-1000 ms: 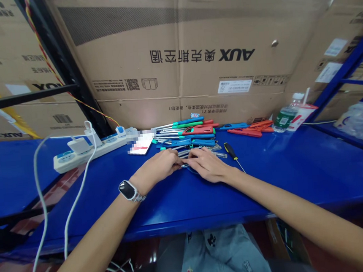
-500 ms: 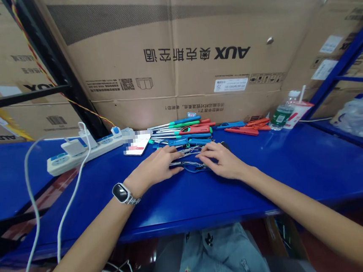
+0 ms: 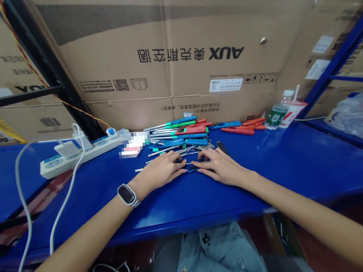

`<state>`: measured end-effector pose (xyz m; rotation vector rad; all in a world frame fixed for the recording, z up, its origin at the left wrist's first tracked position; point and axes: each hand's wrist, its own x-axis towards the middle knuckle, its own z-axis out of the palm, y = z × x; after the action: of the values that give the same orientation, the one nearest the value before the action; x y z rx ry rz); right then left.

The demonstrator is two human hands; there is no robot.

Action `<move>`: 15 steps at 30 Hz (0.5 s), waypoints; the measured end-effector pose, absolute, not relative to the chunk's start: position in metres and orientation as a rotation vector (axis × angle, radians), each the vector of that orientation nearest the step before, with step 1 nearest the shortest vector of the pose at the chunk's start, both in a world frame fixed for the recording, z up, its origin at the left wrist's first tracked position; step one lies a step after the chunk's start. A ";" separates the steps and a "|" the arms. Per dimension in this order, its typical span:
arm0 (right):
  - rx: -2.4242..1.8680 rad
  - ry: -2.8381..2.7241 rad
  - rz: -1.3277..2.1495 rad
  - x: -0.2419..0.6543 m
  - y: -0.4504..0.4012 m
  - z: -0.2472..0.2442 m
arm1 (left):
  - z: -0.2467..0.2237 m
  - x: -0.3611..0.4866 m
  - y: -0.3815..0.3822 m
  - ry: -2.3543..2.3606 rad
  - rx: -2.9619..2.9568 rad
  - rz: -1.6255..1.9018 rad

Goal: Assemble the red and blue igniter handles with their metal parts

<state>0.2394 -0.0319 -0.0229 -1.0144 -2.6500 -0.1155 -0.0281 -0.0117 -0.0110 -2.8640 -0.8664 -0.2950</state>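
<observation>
Blue bench (image 3: 188, 211), upright cardboard box (image 3: 191, 25) right behind it, AUX print upside down. Both hands are in the middle of the bench, palms down, near each other with a small gap between the fingertips. Slim silver part (image 3: 188, 163) sits in that gap, left hand (image 3: 164, 171) on one side, right hand (image 3: 220, 167) on the other. Can't tell if either is pinching it or just touching; fingers hide the ends. Small dark-blue part (image 3: 192, 168) just below it, mostly covered.

Metal tube (image 3: 138, 170) pokes out left of the left hand. Screwdriver (image 3: 223, 148) with black-and-yellow handle is partly hidden behind the right hand.

Just beyond the hands: pile of lighter-like sticks, metal tubes pointing left, handles red (image 3: 192, 129), blue (image 3: 197, 141) and green. Orange-red casings (image 3: 238, 130) lie right of the pile, then green-labelled bottle (image 3: 275, 116) beside a cup (image 3: 289, 117) with straw. Left of the pile: pixelated flat item (image 3: 134, 144), then white power strip (image 3: 55, 166) with chargers plugged in. Watch (image 3: 127, 194) on left wrist.
</observation>
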 end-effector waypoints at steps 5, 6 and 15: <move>-1.012 -2.489 0.027 0.238 -0.028 -0.020 | -0.010 -0.030 -0.012 -0.907 -2.884 -0.419; -1.016 -2.437 0.047 0.237 -0.024 -0.018 | -0.008 -0.031 -0.013 -0.919 -2.880 -0.470; -1.074 -2.327 0.113 0.221 0.033 -0.002 | 0.018 -0.055 0.034 -1.337 -2.755 -0.610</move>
<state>0.2209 0.0332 -0.0017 -1.0744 -2.3268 0.1133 -0.0550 0.0338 0.0178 -2.7548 -1.3373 -0.6103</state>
